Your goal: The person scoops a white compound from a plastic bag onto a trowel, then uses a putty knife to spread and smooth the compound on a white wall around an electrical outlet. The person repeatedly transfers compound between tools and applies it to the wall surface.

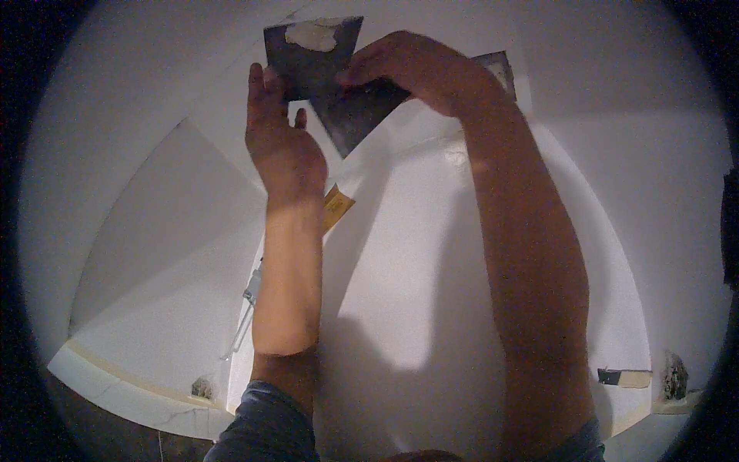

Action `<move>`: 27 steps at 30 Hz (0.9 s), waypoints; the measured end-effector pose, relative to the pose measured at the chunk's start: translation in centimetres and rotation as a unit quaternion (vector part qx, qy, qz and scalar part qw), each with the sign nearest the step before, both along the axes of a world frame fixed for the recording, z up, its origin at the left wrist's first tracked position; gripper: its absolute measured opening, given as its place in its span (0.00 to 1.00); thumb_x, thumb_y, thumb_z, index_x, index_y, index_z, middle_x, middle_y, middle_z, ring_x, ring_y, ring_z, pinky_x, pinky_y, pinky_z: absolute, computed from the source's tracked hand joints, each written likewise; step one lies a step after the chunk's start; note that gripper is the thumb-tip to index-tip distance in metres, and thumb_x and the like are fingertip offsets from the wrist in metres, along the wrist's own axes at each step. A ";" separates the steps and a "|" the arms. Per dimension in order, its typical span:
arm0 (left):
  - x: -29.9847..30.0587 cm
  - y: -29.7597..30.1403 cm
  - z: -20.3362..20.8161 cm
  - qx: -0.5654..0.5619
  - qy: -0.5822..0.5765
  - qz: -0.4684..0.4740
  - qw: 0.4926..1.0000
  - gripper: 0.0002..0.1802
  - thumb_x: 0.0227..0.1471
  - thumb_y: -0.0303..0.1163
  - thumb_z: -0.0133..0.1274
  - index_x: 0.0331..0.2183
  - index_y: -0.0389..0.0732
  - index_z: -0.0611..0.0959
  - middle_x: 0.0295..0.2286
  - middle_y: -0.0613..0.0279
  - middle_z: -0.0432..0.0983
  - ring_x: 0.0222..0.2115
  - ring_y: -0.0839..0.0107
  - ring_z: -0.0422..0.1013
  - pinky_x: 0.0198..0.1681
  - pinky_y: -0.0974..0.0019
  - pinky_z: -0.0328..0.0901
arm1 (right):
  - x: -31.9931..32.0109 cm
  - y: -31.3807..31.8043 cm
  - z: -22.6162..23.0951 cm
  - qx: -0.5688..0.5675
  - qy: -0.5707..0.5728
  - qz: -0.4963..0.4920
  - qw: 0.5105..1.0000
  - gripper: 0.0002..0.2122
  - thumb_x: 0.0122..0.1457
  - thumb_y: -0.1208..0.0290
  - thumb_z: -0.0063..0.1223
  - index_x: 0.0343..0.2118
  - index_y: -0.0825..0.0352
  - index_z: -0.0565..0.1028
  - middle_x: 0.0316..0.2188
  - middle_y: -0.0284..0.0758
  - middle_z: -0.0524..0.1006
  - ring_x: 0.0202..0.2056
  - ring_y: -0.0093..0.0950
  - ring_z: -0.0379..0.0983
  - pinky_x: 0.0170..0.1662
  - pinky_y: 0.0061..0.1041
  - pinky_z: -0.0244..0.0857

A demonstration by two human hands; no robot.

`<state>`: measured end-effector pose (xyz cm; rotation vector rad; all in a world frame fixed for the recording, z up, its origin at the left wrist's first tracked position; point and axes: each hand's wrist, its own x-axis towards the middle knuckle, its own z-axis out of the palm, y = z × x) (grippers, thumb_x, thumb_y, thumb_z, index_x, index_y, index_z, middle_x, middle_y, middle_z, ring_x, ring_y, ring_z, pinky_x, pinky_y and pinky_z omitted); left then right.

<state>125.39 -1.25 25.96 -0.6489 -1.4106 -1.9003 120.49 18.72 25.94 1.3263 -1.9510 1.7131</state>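
Near the top of the view, a dark trapezoid putty knife blade (pixel 304 65) carries a pale patch of putty (pixel 312 35) along its wide edge. My left hand (pixel 281 138) is at its narrow lower end, some fingers raised along the side; its handle is hidden. My right hand (pixel 412 69) bends in from the right, its fingertips at that blade's right edge. Beneath this hand lies a second dark blade (pixel 354 123), one corner pointing down. A dark-edged corner (pixel 504 69) with pale material shows behind my right wrist; I cannot tell whether it belongs to the same blade.
A white surface spreads below my arms, with curved edges at both sides. By my left forearm are a small yellow piece (pixel 337 206) and a thin metal fitting (pixel 250 292). A dark-and-pale strip (pixel 623 377) sits at lower right. Rough dark patches (pixel 202 386) mark both lower corners.
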 end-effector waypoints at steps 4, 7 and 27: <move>5.4 -4.0 0.7 -0.002 -0.053 -0.156 0.986 0.29 0.68 0.39 0.44 0.66 0.40 0.66 0.65 0.64 0.62 0.54 0.67 0.68 0.56 0.59 0.63 | 2.2 0.8 -1.9 -0.125 -0.098 0.016 0.987 0.13 0.58 0.64 0.64 0.41 0.65 0.84 0.32 0.31 0.82 0.37 0.23 0.77 0.46 0.24 0.70; 11.2 -3.9 -1.3 0.009 -0.120 -0.258 0.958 0.28 0.68 0.38 0.44 0.65 0.39 0.68 0.69 0.67 0.56 0.51 0.69 0.69 0.54 0.60 0.63 | 3.6 2.8 0.1 -0.090 -0.239 -0.033 0.966 0.16 0.57 0.65 0.64 0.45 0.70 0.81 0.37 0.38 0.81 0.39 0.30 0.76 0.45 0.30 0.71; 26.2 -10.3 -10.2 0.105 -0.205 -0.241 0.943 0.27 0.69 0.40 0.41 0.61 0.34 0.73 0.63 0.66 0.67 0.45 0.73 0.68 0.53 0.59 0.62 | 0.8 3.3 0.9 -0.088 -0.228 -0.011 0.970 0.16 0.53 0.70 0.68 0.40 0.78 0.81 0.36 0.44 0.82 0.39 0.33 0.79 0.52 0.29 0.69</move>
